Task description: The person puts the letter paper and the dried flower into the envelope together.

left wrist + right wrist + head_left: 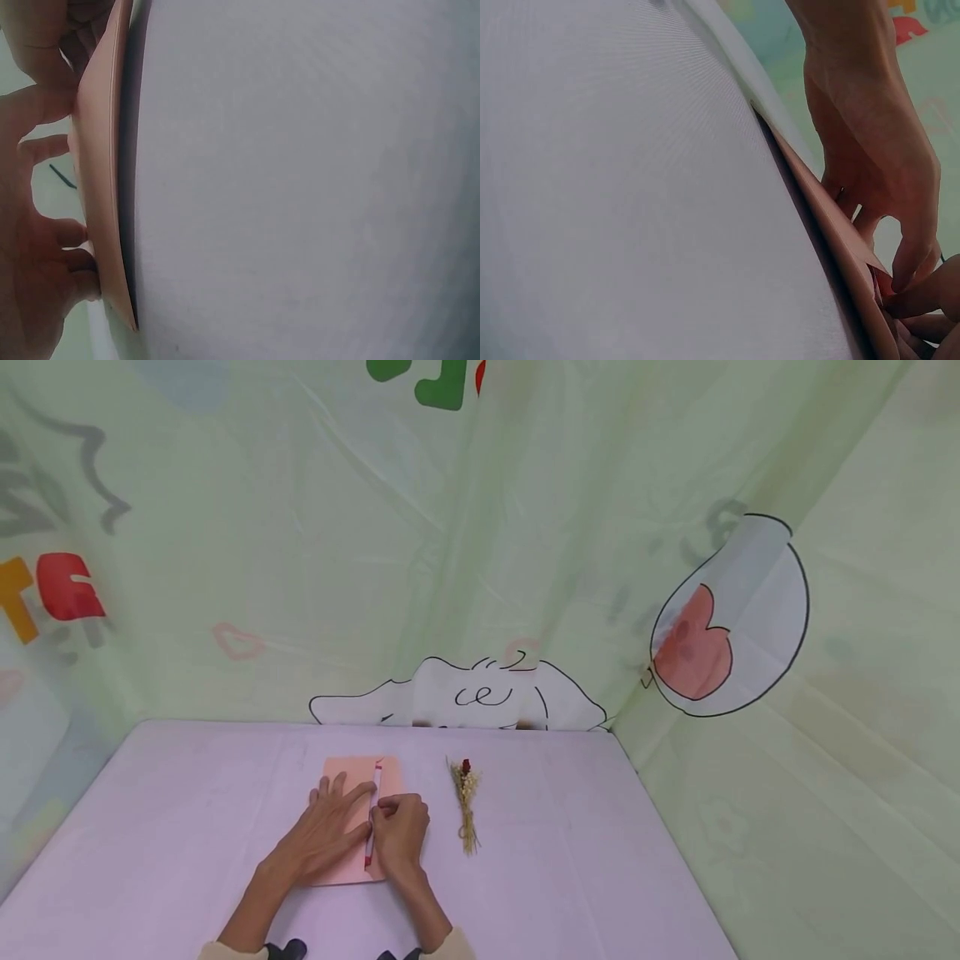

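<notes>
A flat pink folded card [348, 870] lies on the table, with a narrow white strip [377, 779], red at both ends, running lengthwise along it. My left hand [327, 827] rests on the card's left part with fingers spread, its index fingertip and thumb right by the strip. Seen from the left wrist, its fingertips [71, 234] press on the card's top. My right hand [402, 833] has curled fingers and pinches at the card beside the strip. In the right wrist view, a raised pink edge [875, 264] with red under it shows by the fingers.
A small dried flower bunch [467, 797] with a red bloom lies to the right of the card. The table [555, 860] has a pale lilac cover. Behind it hangs a light green printed curtain [360, 568], which also closes in the sides.
</notes>
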